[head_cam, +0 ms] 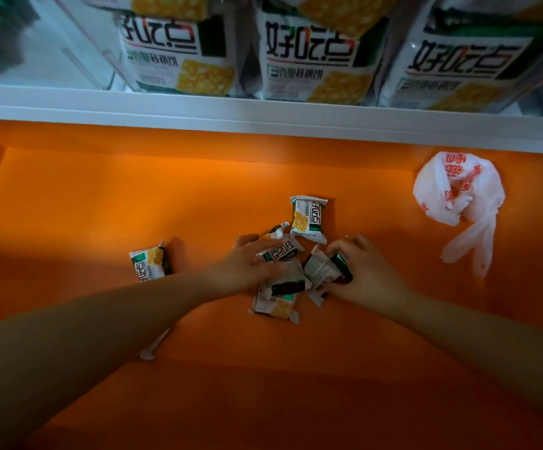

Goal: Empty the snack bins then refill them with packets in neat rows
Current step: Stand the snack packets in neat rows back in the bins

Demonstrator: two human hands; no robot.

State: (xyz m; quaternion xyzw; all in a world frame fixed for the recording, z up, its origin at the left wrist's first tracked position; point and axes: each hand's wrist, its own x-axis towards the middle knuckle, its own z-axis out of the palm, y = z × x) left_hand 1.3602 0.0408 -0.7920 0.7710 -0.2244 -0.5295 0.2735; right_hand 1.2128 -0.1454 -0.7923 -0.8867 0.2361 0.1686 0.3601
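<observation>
Orange surface (101,206) carrying loose snack packets (309,219), left hand (247,266) gripping a packet pile (278,253), right hand (366,274) pinching one crumpled packet (322,271)

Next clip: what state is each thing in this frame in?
Left hand: gripping the top of the pile.
Right hand: pinching a dark-edged packet.
Far packet: lying loose, untouched.
Left packet: lying apart, untouched.
Plastic bag: crumpled, on the orange surface.
Large packs: standing in a row above.

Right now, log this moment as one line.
phase: gathering | left hand: grips packet pile | right hand: pinches green-edged packet | loose: far packet, left packet
</observation>
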